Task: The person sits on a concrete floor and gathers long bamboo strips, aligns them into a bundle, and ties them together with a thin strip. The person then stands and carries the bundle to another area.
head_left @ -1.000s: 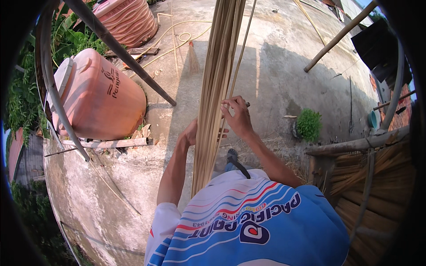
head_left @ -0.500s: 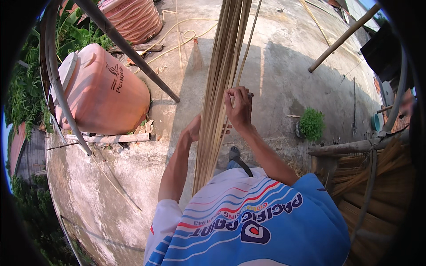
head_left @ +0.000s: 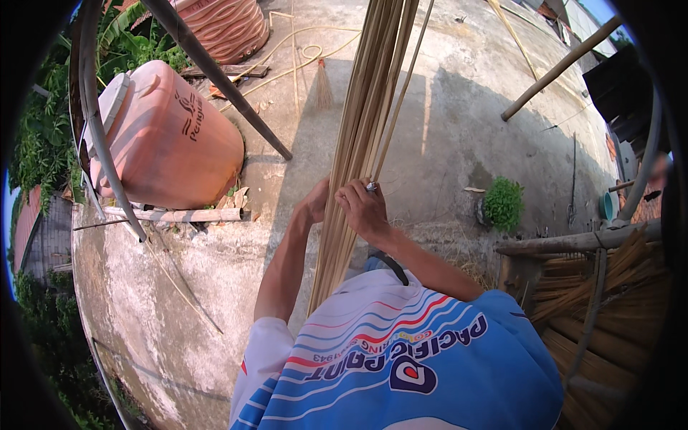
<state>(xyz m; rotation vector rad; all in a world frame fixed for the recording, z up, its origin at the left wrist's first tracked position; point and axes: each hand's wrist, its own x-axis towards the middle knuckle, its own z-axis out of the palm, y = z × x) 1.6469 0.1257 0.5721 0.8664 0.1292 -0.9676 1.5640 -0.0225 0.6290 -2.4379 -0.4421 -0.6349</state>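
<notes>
While both hands work at chest height, the ground beneath them is a rough, stained concrete floor [head_left: 459, 136] outdoors, sunlit, with green foliage beyond its left edge. One bundle of long thin bamboo strips [head_left: 362, 136], pale yellow-tan and straight, runs from just below the hands up and away past the top of the view, a few strips fanning loose to the right. The left hand [head_left: 315, 204] presses against the bundle's left side; the right hand [head_left: 364, 208] is closed around strips on its right side, a small metal piece showing at the fingers. The two hands sit close together, the bundle between them. Left of the hands lies one orange plastic tank [head_left: 168, 143] on its side. To the right grows one small green plant [head_left: 504, 203].
</notes>
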